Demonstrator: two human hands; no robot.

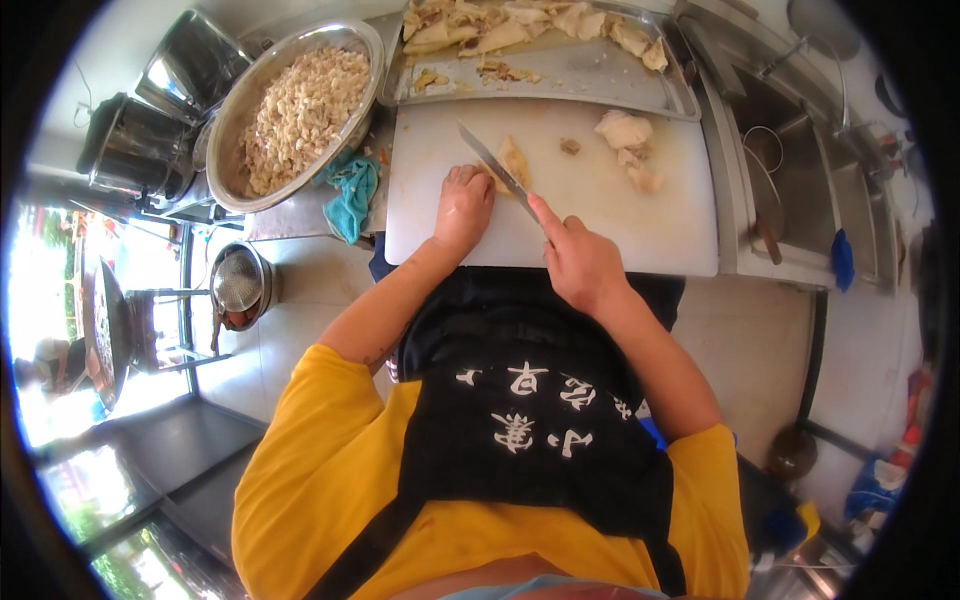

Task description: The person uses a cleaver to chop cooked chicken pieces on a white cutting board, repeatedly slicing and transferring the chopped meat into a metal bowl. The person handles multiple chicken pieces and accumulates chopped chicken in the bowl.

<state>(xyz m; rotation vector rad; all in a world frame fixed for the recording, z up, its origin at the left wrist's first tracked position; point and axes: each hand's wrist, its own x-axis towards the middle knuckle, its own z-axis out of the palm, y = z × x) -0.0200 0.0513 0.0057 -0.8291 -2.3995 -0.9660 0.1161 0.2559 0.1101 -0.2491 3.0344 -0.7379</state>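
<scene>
My right hand (581,255) grips a kitchen knife (495,166), its forefinger laid along the top of the blade. The blade slants up and left across a flat pale piece of cooked meat (514,165) on the white cutting board (450,240). Close on the blade's left, my left hand (463,206) rests with curled fingers against the near end of that piece. Whatever lies beneath those fingers is mostly hidden. A small brown scrap (570,146) sits right of the blade, and a pale lump of meat (626,135) lies farther right.
A steel bowl (219,161) of diced meat stands left of the board beside a teal cloth (352,199). Behind the board is a metal tray (540,86) with large pale pieces. A steel sink (780,112) is on the right. A pot with a strainer (238,281) stands lower left.
</scene>
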